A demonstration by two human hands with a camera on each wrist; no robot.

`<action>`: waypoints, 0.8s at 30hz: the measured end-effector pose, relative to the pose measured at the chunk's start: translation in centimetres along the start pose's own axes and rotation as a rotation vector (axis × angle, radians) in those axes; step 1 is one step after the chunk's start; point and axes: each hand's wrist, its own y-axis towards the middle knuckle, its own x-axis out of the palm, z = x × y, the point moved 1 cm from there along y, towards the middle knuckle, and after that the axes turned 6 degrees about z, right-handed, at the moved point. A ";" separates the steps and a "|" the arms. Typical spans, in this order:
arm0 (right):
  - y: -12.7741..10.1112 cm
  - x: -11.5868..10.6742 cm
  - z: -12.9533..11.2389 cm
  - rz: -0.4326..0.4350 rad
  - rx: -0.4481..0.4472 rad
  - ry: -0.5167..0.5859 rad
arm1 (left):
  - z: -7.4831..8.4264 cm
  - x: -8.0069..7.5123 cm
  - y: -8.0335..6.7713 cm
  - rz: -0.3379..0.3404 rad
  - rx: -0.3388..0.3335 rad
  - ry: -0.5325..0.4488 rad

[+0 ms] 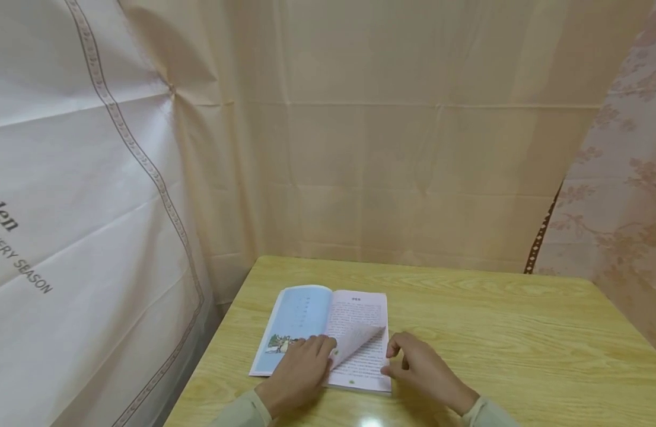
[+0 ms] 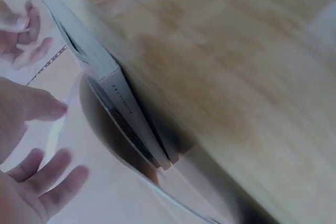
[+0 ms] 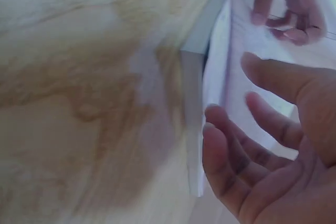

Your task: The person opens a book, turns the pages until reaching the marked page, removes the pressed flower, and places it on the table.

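Note:
An open paperback book [image 1: 354, 308] lies on the table, with a blue illustrated page [image 1: 303, 308] on its left side and printed text on its right. One right-hand page [image 1: 354, 344] is lifted and curls toward the left, its lower corner by my left hand [image 1: 301, 370]. That hand is over the lower middle of the book; in the left wrist view its thumb and fingers [image 2: 55, 182] are spread apart with nothing between them. My right hand [image 1: 426, 370] hovers beside the book's right edge. Its fingers [image 3: 218, 150] are loosely bent and hold nothing.
The wood-grain table [image 1: 493, 332] extends to the right of the book. Beige cloth [image 1: 387, 148] hangs behind it, a white printed curtain [image 1: 93, 207] on the left and a floral one [image 1: 627, 196] on the right.

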 end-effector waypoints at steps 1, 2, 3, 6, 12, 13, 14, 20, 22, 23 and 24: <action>-0.1 0.1 0.2 -0.039 -0.008 -0.008 | -0.1 -0.1 0.1 0.039 0.009 -0.010; -0.2 0.3 0.4 -0.075 -0.022 -0.018 | -0.1 -0.2 0.2 0.068 0.023 -0.011; -0.3 0.5 0.6 -0.109 -0.031 -0.024 | -0.2 -0.2 0.2 0.100 0.042 -0.003; -0.6 0.9 0.9 -0.166 -0.069 -0.080 | -0.4 -0.3 0.2 0.165 0.092 0.054; -0.6 0.9 0.7 -0.201 -0.086 -0.179 | -0.6 -0.2 -0.2 0.132 0.133 0.135; -0.6 0.9 0.7 -0.200 -0.095 -0.191 | -0.6 -0.1 -0.2 0.120 0.139 0.138; -0.5 0.9 0.8 -0.198 -0.105 -0.201 | -0.7 -0.1 -0.3 0.108 0.144 0.137; -0.3 0.9 1.3 -0.151 -0.181 -0.238 | -0.7 0.1 -0.7 0.039 0.113 0.113; -0.3 0.8 1.3 -0.149 -0.186 -0.241 | -0.6 0.1 -0.7 0.019 0.085 0.106; -0.3 0.8 1.3 -0.152 -0.183 -0.239 | -0.6 0.1 -0.7 0.011 0.071 0.099; -0.3 0.8 1.4 -0.154 -0.181 -0.235 | -0.5 0.0 -0.8 0.006 0.060 0.092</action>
